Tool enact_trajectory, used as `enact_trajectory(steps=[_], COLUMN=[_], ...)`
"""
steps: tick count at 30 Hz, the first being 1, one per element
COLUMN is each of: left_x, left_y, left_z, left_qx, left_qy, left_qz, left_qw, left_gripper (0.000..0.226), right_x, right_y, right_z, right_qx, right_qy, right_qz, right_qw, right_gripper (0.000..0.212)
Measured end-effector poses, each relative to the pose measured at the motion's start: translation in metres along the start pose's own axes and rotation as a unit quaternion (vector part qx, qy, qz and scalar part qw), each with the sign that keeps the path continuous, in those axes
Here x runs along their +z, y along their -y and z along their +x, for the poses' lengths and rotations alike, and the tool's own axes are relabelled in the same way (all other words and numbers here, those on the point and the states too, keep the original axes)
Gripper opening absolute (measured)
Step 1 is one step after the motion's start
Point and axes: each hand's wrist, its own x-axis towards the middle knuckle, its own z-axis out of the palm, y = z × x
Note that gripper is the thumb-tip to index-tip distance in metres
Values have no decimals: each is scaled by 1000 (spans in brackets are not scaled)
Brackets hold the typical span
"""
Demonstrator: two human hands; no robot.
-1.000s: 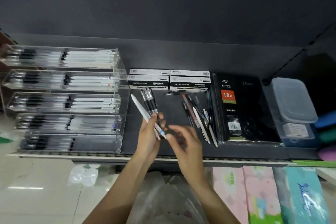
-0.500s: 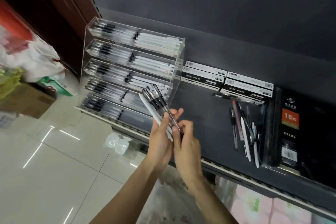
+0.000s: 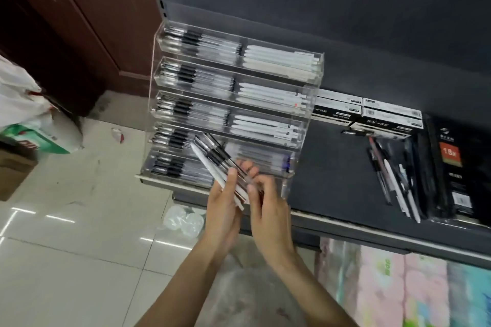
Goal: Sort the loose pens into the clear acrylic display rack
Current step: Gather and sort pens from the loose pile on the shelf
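Observation:
My left hand (image 3: 222, 204) grips a bundle of pens (image 3: 212, 158), several black-grip clear ones and a white one, fanned up and to the left in front of the rack's lower tiers. My right hand (image 3: 265, 202) pinches the lower end of that bundle beside the left hand. The clear acrylic display rack (image 3: 316, 79) stands at the shelf's left end, its stepped tiers filled with black-grip pens on the left and white pens on the right. Several loose pens (image 3: 393, 175) lie on the dark shelf to the right.
Pen boxes (image 3: 366, 117) sit behind the loose pens and a black diary (image 3: 457, 167) lies at the far right. The shelf's front edge (image 3: 345, 223) runs under my hands. Tissue packs (image 3: 398, 281) fill the shelf below. Bags and a carton (image 3: 16, 167) stand on the tiled floor.
The view has swung left and closer to the rack. My hands with the pen bundle have moved from mid-shelf to in front of the rack's lower tiers, and my right hand has closed onto the bundle.

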Motion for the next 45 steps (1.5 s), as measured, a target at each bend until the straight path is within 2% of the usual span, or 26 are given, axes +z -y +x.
enact_trajectory(steps=[4, 8, 11, 16, 21, 25, 33, 38, 40, 42, 45], left_x=[-36, -69, -90, -123, -140, -142, -135, -130, -125, -119, -110], left_y=[-29, -48, -60, -80, -87, -86, -80, -80, -80, -79, -76], left_z=[6, 6, 4, 6, 4, -2, -5, 1, 3, 6, 10], left_qx=[-19, -20, 22, 70, 82, 60, 34, 12, 2, 2, 2], left_qy=[-43, -63, -101, -174, -184, -201, -163, -127, -116, -109, -108], left_qz=[-19, -8, -18, -55, -80, -86, -69, -104, -113, -108, -83], left_qw=[999, 998, 995, 981, 976, 974, 984, 986, 987, 988, 991], left_gripper=[28, 37, 26, 17, 19, 18, 22, 24, 23, 23, 24], right_x=[32, 48, 47, 28, 40, 62, 90, 85, 80, 75, 73], right_y=[27, 40, 40, 10, -9, -5, 1, 3, 8, 19, 40], right_z=[3, 8, 12, 23, 34, 46, 49, 46, 43, 39, 31], right_qx=[-8, -14, -22, -32, -31, -49, -70, -70, -72, -69, -66], right_qy=[47, 80, 77, 78, 111, 145, 208, 231, 217, 208, 229], right_qz=[-88, -86, -72, -110, -169, -122, -156, -188, -160, -82, 3], right_qw=[995, 993, 994, 990, 979, 981, 963, 952, 960, 972, 971], right_gripper=[19, 22, 11, 13, 15, 17, 32, 34, 33, 27, 21])
